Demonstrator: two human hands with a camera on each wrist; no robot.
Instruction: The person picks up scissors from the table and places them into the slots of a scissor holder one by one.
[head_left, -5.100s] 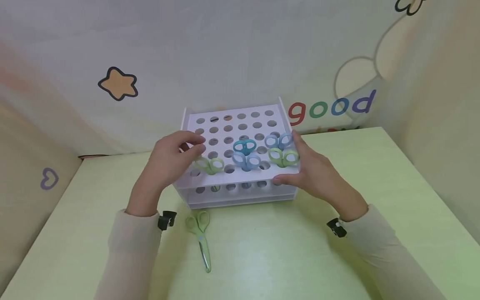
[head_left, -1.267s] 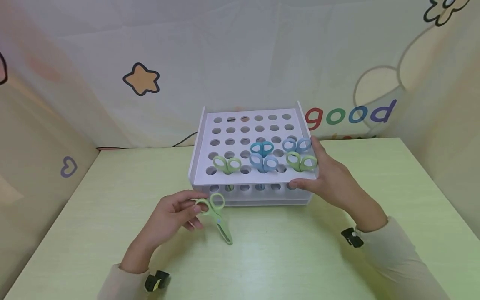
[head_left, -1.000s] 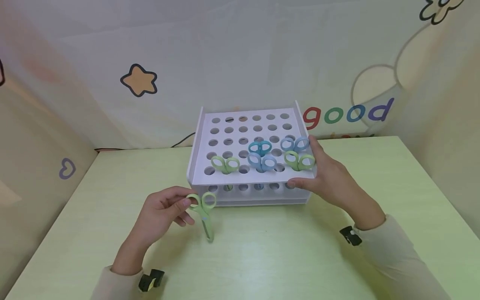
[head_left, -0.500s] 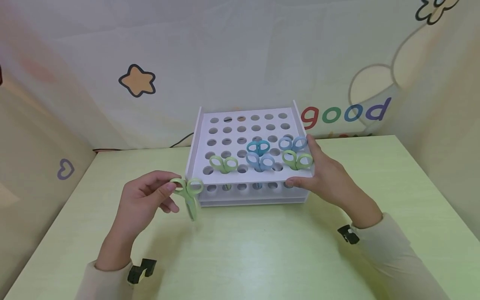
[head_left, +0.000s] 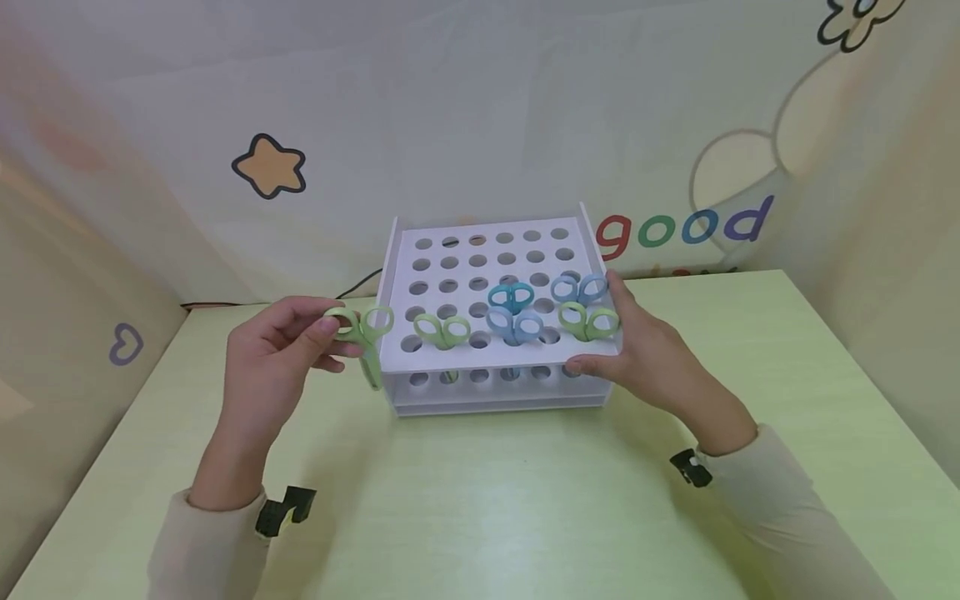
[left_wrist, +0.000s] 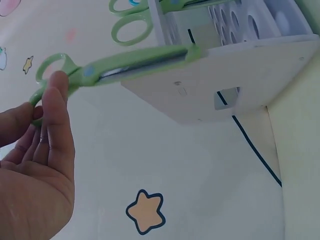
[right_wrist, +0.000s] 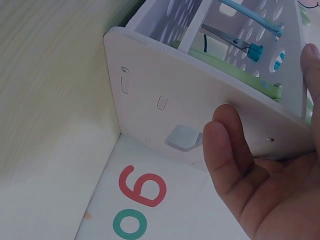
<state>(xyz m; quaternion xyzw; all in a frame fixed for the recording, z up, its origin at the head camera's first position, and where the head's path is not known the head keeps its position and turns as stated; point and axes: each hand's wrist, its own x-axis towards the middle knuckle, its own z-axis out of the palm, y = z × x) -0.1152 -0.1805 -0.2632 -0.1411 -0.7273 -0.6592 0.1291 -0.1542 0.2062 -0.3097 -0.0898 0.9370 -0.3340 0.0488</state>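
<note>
My left hand [head_left: 258, 367] pinches a pair of green scissors [head_left: 365, 336] by one handle ring, blades pointing down, beside the left side of a white rack [head_left: 480, 360] with rows of round holes. In the left wrist view the scissors [left_wrist: 89, 72] overlap the rack's side panel [left_wrist: 200, 95]. My right hand [head_left: 654, 354] grips the rack's front right corner, thumb at the front edge and fingers along the side panel. Several scissors stand in the front holes, handles up: green ones [head_left: 443, 339] at the left, teal ones [head_left: 512, 302], light blue ones [head_left: 513, 332], and others at the right.
The rack stands on a pale green table [head_left: 480, 500] close to a printed fabric backdrop [head_left: 465, 108]. A dark cable [head_left: 360, 283] runs behind the rack's left side. Fabric also hangs at both sides.
The green scissors lay on the table in front of the rack; my left hand has picked them up and moved them up and left beside it. My right hand stays on the rack.
</note>
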